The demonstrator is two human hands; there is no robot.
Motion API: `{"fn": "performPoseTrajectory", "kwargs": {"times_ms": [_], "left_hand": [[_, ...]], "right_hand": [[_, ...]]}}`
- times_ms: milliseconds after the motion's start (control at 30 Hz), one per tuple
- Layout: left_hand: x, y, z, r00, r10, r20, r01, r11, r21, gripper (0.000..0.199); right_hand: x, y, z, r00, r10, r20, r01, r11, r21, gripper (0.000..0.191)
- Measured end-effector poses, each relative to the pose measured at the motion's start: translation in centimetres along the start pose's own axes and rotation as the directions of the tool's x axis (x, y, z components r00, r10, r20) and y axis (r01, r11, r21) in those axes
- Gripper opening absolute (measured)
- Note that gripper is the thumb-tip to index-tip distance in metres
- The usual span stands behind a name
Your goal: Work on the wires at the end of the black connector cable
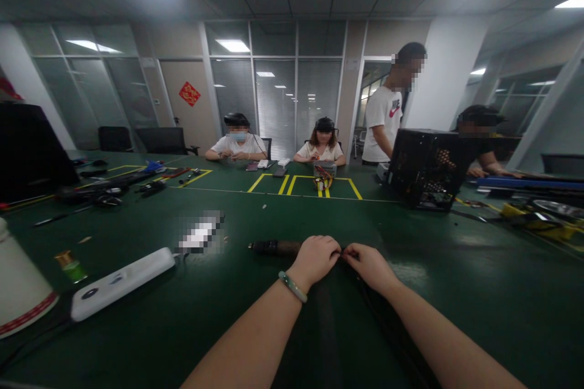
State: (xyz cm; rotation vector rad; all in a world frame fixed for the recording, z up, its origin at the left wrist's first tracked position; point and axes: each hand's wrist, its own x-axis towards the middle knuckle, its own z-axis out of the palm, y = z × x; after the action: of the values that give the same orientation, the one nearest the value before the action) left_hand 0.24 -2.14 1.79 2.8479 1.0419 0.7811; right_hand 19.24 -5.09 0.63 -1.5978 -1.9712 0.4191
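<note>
A dark cylindrical tool [285,248], which looks like a corded electric screwdriver, lies sideways on the green table with its narrow tip to the left. My left hand [317,258] is closed over its right end, a pale green bangle on the wrist. My right hand [369,264] meets the left fingertips, its thumb and fingers pinched at the end where the cord seems to join. From beneath it a black cord [376,310] runs down toward the near edge. The fingers hide the joint between tool and cord.
To the left lie a white power strip [123,282], a small green bottle [72,266] and a pale container [20,282]. A black computer case [420,167] stands at the right. Several people work across the table. Tools and cables [114,185] lie at the far left.
</note>
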Motion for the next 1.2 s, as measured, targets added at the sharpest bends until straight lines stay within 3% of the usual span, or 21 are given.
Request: {"fn": "performPoseTrajectory", "kwargs": {"times_ms": [967,1200], "left_hand": [[-0.11,0.03,-0.11,1.000,0.005,-0.012,-0.005,1.000,-0.019,0.013],[-0.03,-0.13,0.05,1.000,0.016,-0.022,-0.016,1.000,0.003,0.006]], "right_hand": [[0.07,0.06,0.16,0.999,0.031,-0.018,-0.030,0.999,0.023,0.016],[0.12,0.41,0.37,1.000,0.010,-0.019,-0.009,1.000,0.027,0.017]]}}
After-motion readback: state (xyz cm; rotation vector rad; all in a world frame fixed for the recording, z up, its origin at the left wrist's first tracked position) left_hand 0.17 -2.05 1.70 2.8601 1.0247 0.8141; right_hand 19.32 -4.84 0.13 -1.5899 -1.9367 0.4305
